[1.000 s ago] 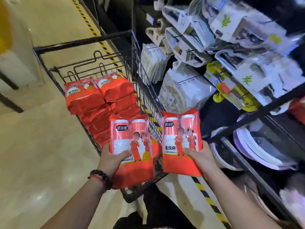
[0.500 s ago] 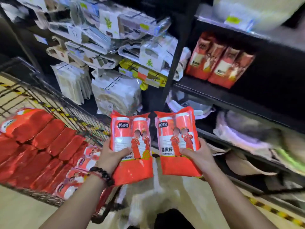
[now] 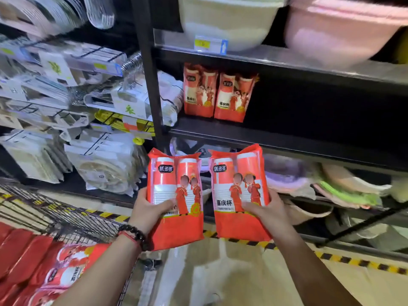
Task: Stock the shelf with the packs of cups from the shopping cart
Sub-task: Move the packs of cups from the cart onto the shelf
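My left hand (image 3: pixel 148 212) grips a red pack of cups (image 3: pixel 176 180) by its lower left side. My right hand (image 3: pixel 268 214) grips a second red pack of cups (image 3: pixel 237 173) by its lower right side. Both packs are upright, side by side, in front of the black shelf (image 3: pixel 287 143). Two matching packs (image 3: pixel 217 94) stand upright on that shelf at its left end, above and beyond my hands. The wire shopping cart (image 3: pixel 66 219) at the lower left holds several more red packs (image 3: pixel 44 268).
A black upright post (image 3: pixel 148 85) divides the shelving. White packaged goods hang left of it. Large white and pink basins (image 3: pixel 331 29) sit on the shelf above. Plates and bowls fill the lower shelf at the right. Yellow-black tape (image 3: pixel 353 260) marks the floor.
The view has swung right and up, away from the cart toward the shelf. Both hands keep their packs, now held nearer the black shelf with the two stocked packs.
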Demonstrator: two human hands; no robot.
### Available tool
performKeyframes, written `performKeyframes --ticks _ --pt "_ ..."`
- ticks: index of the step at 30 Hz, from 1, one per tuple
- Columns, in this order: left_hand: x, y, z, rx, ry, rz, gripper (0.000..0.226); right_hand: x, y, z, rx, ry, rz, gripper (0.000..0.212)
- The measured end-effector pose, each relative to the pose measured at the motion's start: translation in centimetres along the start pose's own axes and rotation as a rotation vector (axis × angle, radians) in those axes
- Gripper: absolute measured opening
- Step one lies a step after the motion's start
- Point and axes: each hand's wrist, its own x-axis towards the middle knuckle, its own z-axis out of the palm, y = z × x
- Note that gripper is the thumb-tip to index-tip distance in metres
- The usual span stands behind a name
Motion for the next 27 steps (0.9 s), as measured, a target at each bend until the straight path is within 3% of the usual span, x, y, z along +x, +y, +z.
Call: performKeyframes --ticks 4,9,11,17,27 --pt "1.0 1.6 3.8 0.007 -0.017 0.035 0.094 1.4 -0.6 -3.2 0.05 0.02 -0.008 0.043" --pt "2.7 3.4 7.3 0.014 -0.029 0.108 0.063 3.6 -1.7 -6.0 0.096 0.012 -0.031 0.052" --pt "3.2 4.4 8.1 0.015 -0.041 0.117 0.068 4.4 -2.0 -6.8 0.125 0.028 -0.032 0.044" --pt "6.1 7.2 9.6 0.026 -0.051 0.187 0.083 7.0 -3.4 -7.3 0.162 0.05 -0.028 0.049" --pt "16.0 10.8 10.3 -0.045 -0.068 0.282 0.083 16.1 -5.3 -4.4 0.138 0.074 -0.049 0.056"
